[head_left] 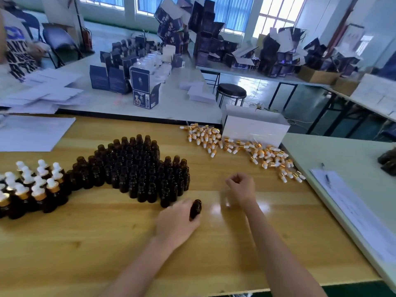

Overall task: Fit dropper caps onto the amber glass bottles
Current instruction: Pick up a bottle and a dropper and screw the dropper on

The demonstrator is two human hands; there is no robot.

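My left hand (pixel 174 224) grips one uncapped amber bottle (pixel 195 209), tilted, just in front of a dense cluster of uncapped amber bottles (pixel 137 166) standing on the wooden table (pixel 85 243). At the far left stand several capped bottles (pixel 27 189) with white bulbs and gold collars. My right hand (pixel 241 186) hovers over the table with its fingers curled, and I see nothing in it. A pile of loose dropper caps (pixel 240 146) lies beyond it, to the right rear.
A white open box (pixel 255 127) stands behind the caps. White sheets (pixel 32 133) lie at the left rear. To the right, a pale table (pixel 342 157) holds papers and a pen (pixel 326 175). Another person (pixel 15 46) sits at far left; dark cartons (pixel 141 82) fill the tables behind.
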